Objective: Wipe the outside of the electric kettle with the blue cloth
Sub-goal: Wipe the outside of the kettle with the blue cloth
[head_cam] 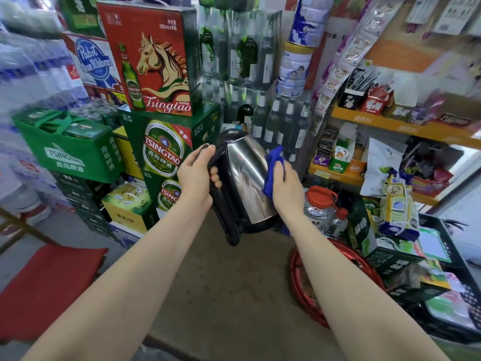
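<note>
Fingers [215, 177], left hand [196, 175]: curled round handle [227, 225], 9 o'clock. Right hand [286, 187]: clutching blue cloth [272, 169], 3 o'clock. Electric kettle [247, 178]: rigid, slick steel, likely light; we hold its handle.

I see small shop corner: grey-brown concrete floor [229, 295] below, stacked green and red cardboard beer cartons [166, 142] at left, orange metal shelf [390, 123] at right, red fabric stool [46, 282] low at left.

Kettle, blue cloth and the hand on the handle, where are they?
kettle [247, 178], head view, on its shiny steel side.
blue cloth [270, 175], head view, on its middle fold.
left hand [194, 175], head view, on the back of the hand.
</note>
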{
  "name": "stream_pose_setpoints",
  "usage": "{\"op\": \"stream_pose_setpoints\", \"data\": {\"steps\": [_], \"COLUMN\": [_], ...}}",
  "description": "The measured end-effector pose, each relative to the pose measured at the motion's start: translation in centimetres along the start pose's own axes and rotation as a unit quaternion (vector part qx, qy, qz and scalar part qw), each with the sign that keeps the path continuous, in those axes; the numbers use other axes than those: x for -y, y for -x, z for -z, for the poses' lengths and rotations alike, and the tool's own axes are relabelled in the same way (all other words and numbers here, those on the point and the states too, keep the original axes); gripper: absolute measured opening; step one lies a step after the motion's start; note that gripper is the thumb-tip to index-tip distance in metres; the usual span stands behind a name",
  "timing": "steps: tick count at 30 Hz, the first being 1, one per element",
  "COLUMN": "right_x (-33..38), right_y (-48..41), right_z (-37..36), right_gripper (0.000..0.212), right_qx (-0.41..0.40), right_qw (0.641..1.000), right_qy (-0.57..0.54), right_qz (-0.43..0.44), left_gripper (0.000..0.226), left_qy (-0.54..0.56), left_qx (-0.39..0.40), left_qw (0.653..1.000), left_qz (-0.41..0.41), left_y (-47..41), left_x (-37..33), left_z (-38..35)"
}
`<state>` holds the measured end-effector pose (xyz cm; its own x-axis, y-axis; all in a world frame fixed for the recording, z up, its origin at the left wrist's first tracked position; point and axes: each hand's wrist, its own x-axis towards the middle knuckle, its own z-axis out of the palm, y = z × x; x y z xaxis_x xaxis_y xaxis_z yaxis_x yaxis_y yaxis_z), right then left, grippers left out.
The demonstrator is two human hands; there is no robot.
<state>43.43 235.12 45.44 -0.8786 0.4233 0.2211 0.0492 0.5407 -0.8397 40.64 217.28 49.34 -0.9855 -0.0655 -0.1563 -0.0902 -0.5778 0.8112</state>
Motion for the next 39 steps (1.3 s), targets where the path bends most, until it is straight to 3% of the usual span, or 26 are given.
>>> {"op": "stream_pose_setpoints", "data": {"steps": [2,6,9,11,13,15,16,18,20,21,24,26,28,30,32,34,36,39], "right_x": [-1.0,-0.5,1.8,3.2,4.3,4.3,4.4,4.2,4.1,4.0,4.2,4.1,3.9,3.9,3.3,2.0,1.0,0.7], "right_y": [1.7,6.2,3.6,0.3,-2.3,-3.2,-2.4,0.4,2.7,2.9,0.6,-1.4,-2.5,-0.9,1.4,2.9,2.8,0.7], "right_z": [-0.4,-3.5,-3.3,-1.9,0.2,1.3,1.3,-0.1,-2.3,-2.9,-1.9,0.0,0.9,0.3,-1.4,-2.4,-2.1,-1.0], "right_gripper": [0.052,0.053,0.052,0.047,0.043,0.048,0.047,0.047,0.055,0.057,0.051,0.040,0.037,0.041,0.049,0.054,0.054,0.055], "right_qx": [-0.022,-0.009,-0.039,-0.039,0.006,0.041,0.031,-0.040,-0.053,-0.058,-0.069,-0.024,0.010,-0.036,-0.067,-0.054,-0.039,-0.037], "right_qw": [1.000,0.957,0.935,0.965,0.999,0.989,0.991,0.997,0.967,0.955,0.969,0.998,0.998,0.998,0.964,0.926,0.920,0.953], "right_qy": [0.017,0.221,0.260,0.180,0.039,-0.039,-0.029,0.060,0.196,0.237,0.179,0.048,-0.032,0.047,0.191,0.283,0.285,0.212], "right_qz": [-0.005,0.186,0.239,0.184,0.017,-0.135,-0.125,0.022,0.153,0.171,0.158,0.046,-0.059,0.026,0.171,0.246,0.267,0.215], "left_gripper": [0.046,0.039,0.040,0.042,0.040,0.036,0.034,0.033,0.032,0.030,0.028,0.030,0.030,0.030,0.035,0.039,0.040,0.040], "left_qy": [0.009,0.005,-0.017,-0.028,-0.041,-0.053,-0.056,-0.055,-0.059,-0.060,-0.059,-0.062,-0.060,-0.051,-0.037,-0.035,-0.035,-0.033], "left_qx": [-0.028,-0.064,-0.034,0.004,0.042,0.059,0.057,0.045,0.035,0.034,0.051,0.071,0.076,0.054,0.032,0.020,0.020,0.025], "left_qw": [1.000,0.998,0.999,1.000,0.998,0.997,0.996,0.997,0.997,0.997,0.997,0.995,0.995,0.997,0.999,0.999,0.999,0.999], "left_qz": [-0.001,-0.002,-0.001,-0.003,-0.013,-0.026,-0.029,-0.028,-0.029,-0.029,-0.027,-0.028,-0.029,-0.022,-0.010,-0.003,0.002,0.016], "left_y": [-0.4,-0.5,0.2,0.6,0.8,1.0,1.1,0.9,1.0,1.1,1.3,1.3,1.3,1.2,0.8,0.4,0.3,0.4], "left_x": [-0.5,-0.5,0.1,0.3,0.3,0.2,0.1,0.1,0.4,0.6,0.6,0.4,0.4,0.3,0.3,0.5,0.6,0.9], "left_z": [-0.1,-0.5,-0.7,-0.5,-0.4,-0.3,-0.3,-0.4,-0.6,-0.8,-0.8,-0.5,-0.4,-0.5,-0.6,-0.4,-0.3,-0.1]}}
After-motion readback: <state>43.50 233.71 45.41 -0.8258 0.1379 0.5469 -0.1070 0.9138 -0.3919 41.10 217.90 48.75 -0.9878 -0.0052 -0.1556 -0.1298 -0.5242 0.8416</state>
